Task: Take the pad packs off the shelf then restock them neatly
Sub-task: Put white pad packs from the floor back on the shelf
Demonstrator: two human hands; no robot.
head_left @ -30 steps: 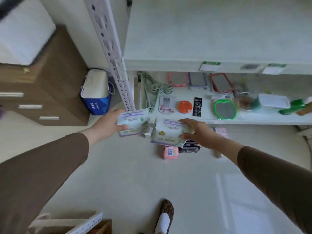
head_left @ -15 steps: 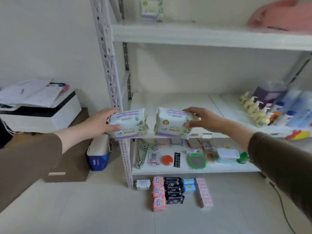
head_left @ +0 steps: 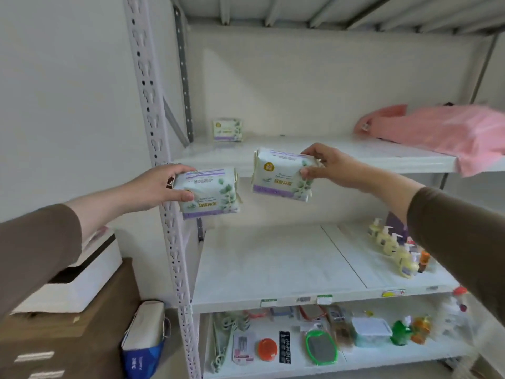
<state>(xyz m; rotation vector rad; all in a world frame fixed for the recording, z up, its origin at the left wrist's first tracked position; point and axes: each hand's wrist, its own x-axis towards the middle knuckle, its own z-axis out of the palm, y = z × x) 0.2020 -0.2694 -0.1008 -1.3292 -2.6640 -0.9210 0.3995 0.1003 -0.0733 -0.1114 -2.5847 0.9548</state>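
Note:
My left hand (head_left: 157,188) grips a white pad pack with green leaves and a purple band (head_left: 209,194), held in the air in front of the shelf's left post. My right hand (head_left: 326,165) pinches a second, matching pad pack (head_left: 281,175) by its right end, just in front of the upper shelf's edge (head_left: 355,162). A third matching pack (head_left: 227,129) stands upright at the back left of that upper shelf. Both held packs are upside down, judging by their print.
A pink plastic bag (head_left: 442,129) lies on the upper shelf's right side. The middle shelf (head_left: 273,269) carries pump bottles (head_left: 393,248) at right. The lower shelf holds hangers, mirrors and small goods. A white post (head_left: 164,187) stands left; a brown cabinet (head_left: 68,337) and blue bag (head_left: 144,340) sit beside it.
My view has swung up from the floor to the upper shelves. Both hands have risen with their packs, from the low shelf's height to the upper shelf's edge.

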